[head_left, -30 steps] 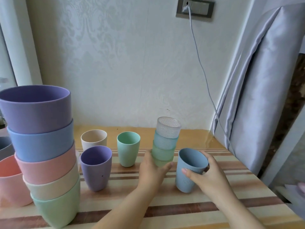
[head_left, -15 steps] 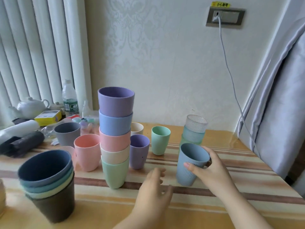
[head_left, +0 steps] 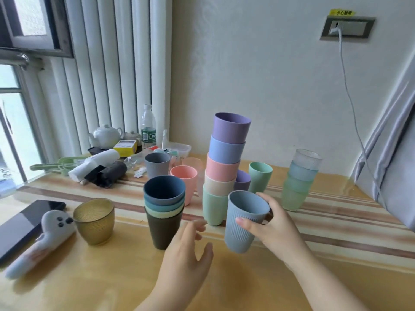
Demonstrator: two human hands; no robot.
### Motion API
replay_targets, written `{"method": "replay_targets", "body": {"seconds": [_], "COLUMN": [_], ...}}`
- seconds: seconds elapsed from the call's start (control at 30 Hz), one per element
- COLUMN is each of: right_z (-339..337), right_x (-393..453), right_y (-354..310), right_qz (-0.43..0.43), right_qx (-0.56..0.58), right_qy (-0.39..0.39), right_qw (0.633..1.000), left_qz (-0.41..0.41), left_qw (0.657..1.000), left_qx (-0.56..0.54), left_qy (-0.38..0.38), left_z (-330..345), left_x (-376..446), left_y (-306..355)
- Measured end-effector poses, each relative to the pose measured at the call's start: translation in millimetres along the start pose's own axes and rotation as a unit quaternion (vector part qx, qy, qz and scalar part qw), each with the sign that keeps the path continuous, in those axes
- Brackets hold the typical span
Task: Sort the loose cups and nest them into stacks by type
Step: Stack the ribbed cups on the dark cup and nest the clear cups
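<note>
Head cam has the ribbed grey-blue plastic cup (head_left: 244, 221) about 5 o'clock from frame centre, tilted a bit and looking lifted just clear of the striped glossy wooden table (head_left: 325, 223), though I can't be sure its base isn't touching. My guess is it's light, stiff moulded plastic, so no real weight to fight. The vertical ribs on the lower wall should give decent friction and the smooth band near the rim looks slicker. It probably won't break if dropped, but it would bounce and knock neighbours over. I'd hold around the upper wall, just under the rim.

That's pretty much where the right hand (head_left: 272, 230) has it: thumb across the near side, fingers wrapped round the far side near the rim, closed on the cup.

Left hand (head_left: 189, 250) is at 6 o'clock, palm loose, fingers spread and holding nothing. Its fingertips are near the nested stack of dark, cream, teal and navy ribbed cups (head_left: 165, 209), at 9 o'clock from the held cup, and I can't tell if they touch it.

That stack looks like the matching type, so I reckon it's the destination. The tall stack of smooth pastel cups (head_left: 224, 167) stands just behind, at 11 o'clock, and looks tippy, so I'd steer wide of it.
</note>
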State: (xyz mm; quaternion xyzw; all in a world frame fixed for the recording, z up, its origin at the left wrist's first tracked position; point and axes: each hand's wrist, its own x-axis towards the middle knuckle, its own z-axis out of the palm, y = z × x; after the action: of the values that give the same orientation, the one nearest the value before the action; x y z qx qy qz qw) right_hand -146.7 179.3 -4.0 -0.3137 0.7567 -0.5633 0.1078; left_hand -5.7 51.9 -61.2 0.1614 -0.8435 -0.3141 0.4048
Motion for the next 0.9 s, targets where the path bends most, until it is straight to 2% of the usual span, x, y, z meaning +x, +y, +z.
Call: {"method": "replay_targets", "body": {"seconds": [0.23, 0.3, 0.4, 0.53, 0.63, 0.9], "right_z": [32, 36, 40, 56, 78, 116], "right_x": [-6, -3, 7, 24, 38, 48], "right_y": [-43, -66, -105, -140, -144, -87], "right_qz": [-0.063, -0.101, -0.148, -0.186, -0.166, -0.089], "right_qx": [-0.01, -0.023, -0.016, -0.015, -0.015, -0.077], "right_qy": [-0.024, -0.013, -0.011, -0.016, -0.041, -0.129], "right_qw": [0.998, 0.995, 0.989, 0.982, 0.985, 0.985], "left_qz": [-0.059, -0.099, -0.13, -0.128, -0.144, -0.155], "left_qw": [0.987, 0.982, 0.982, 0.985, 0.981, 0.974], "left_qx": [0.003, 0.002, -0.017, -0.072, -0.125, -0.165], "left_qy": [0.148, 0.16, 0.134, 0.092, 0.046, 0.016], "left_z": [-46, -55, -65, -72, -73, -75], "left_x": [0, 5, 16, 27, 33, 40], "left_y": [-16, -17, -17, -22, -27, -50]}}
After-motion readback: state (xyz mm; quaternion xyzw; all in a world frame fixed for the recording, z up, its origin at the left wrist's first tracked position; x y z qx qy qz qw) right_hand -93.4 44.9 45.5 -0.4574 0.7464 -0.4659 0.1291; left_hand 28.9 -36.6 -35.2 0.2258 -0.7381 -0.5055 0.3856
